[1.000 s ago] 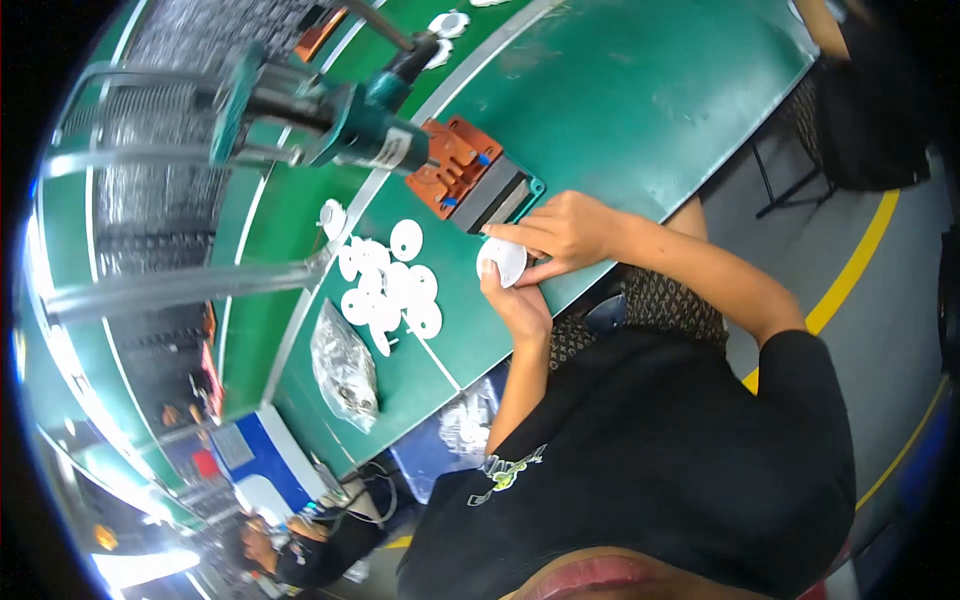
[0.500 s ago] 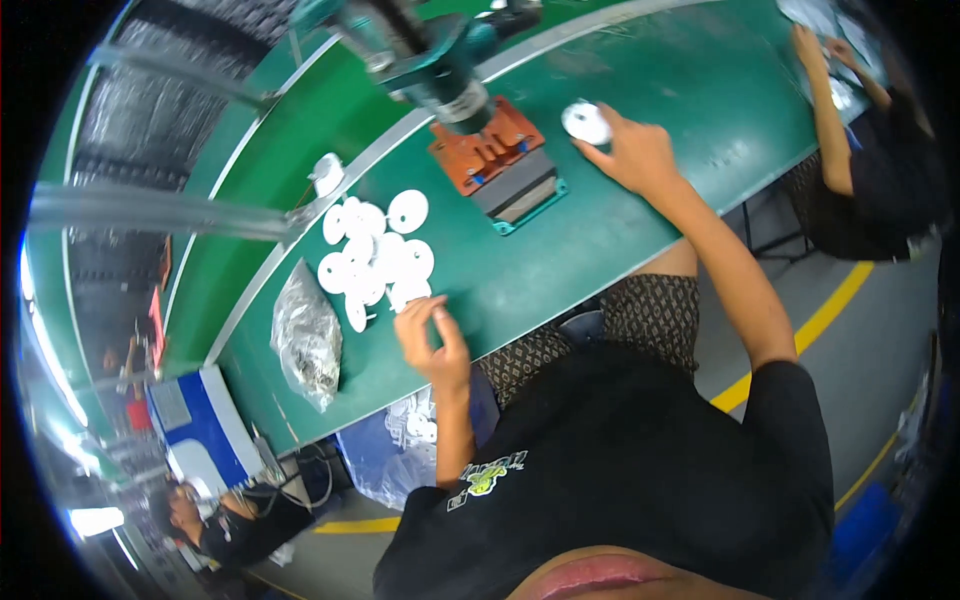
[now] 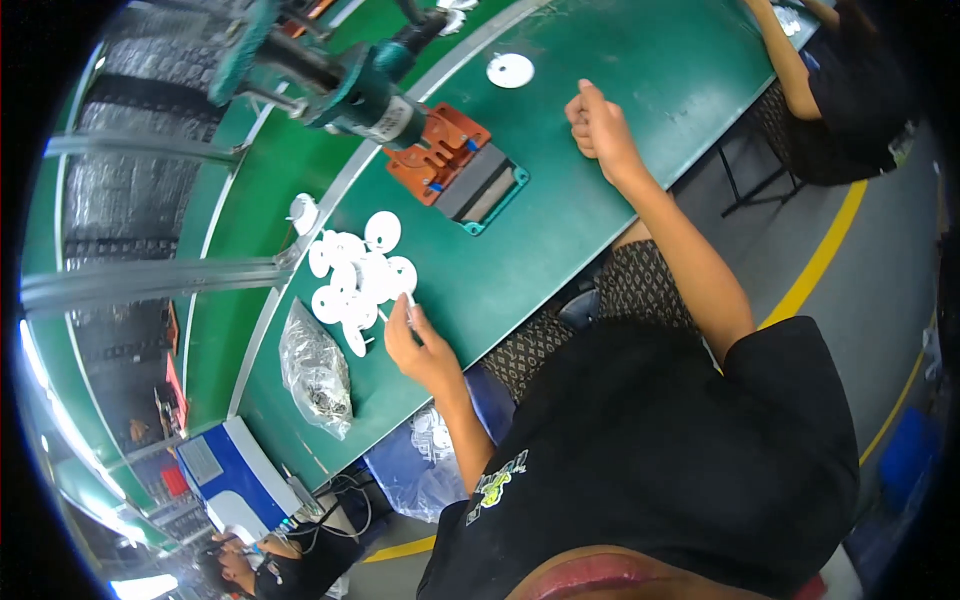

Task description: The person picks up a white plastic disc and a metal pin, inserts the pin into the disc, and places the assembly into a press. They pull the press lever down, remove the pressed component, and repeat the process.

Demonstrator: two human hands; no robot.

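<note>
My left hand [image 3: 422,352] is closed at the near edge of a pile of white discs [image 3: 374,278], a white disc [image 3: 408,306] pinched edge-on between thumb and fingers. Several discs in the pile carry a thin stem or a small hole. Over the table's right part is my right hand [image 3: 603,132], its fingers curled in and nothing visible in them. One white disc [image 3: 510,70] lies apart, beyond and left of that hand. Between the pile and my right hand stands a teal press [image 3: 385,110] with an orange plate [image 3: 438,152] and a dark grey block [image 3: 480,185].
A clear plastic bag [image 3: 316,370] of small parts lies left of the pile. White pieces [image 3: 303,213] sit by the green table's [image 3: 540,225] back rail. Below the near edge is a blue lined container [image 3: 405,470]. A blue-white box [image 3: 235,480] stands left. A co-worker [image 3: 850,90] sits at right.
My right hand has let go of the white disc, which now lies on the table, and drawn back with fingers curled. My left hand has taken hold of a disc from the pile. The view has shifted.
</note>
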